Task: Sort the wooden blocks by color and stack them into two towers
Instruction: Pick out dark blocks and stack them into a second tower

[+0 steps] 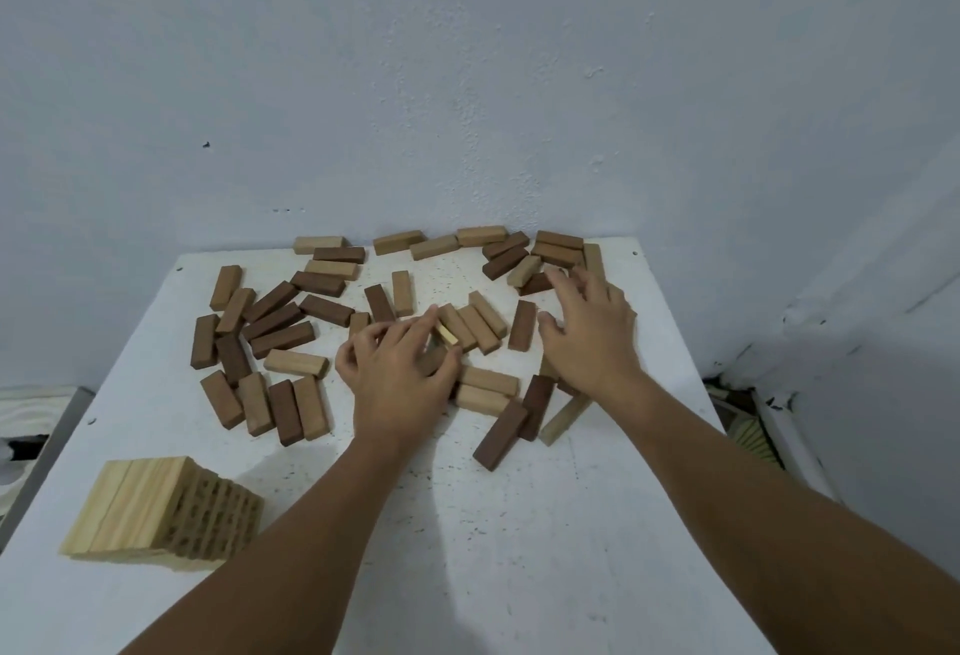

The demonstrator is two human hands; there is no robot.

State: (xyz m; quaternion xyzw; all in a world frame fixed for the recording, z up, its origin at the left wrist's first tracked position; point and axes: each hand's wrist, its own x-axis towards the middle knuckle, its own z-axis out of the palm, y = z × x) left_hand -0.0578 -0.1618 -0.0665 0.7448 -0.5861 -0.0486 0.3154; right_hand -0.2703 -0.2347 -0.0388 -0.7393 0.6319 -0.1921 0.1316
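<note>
No legible text, label, brand, number or sign found. Surfaces checked: the wooden blocks [291,362], the pale tower [156,509], the white bench [519,524] and the wall [467,82]. All carry only wood grain, specks or bare paint.

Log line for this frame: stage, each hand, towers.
stage: sorting | left hand: gripping light blocks mid-table | right hand: open, over loose blocks | towers: one light tower, no dark tower
</note>
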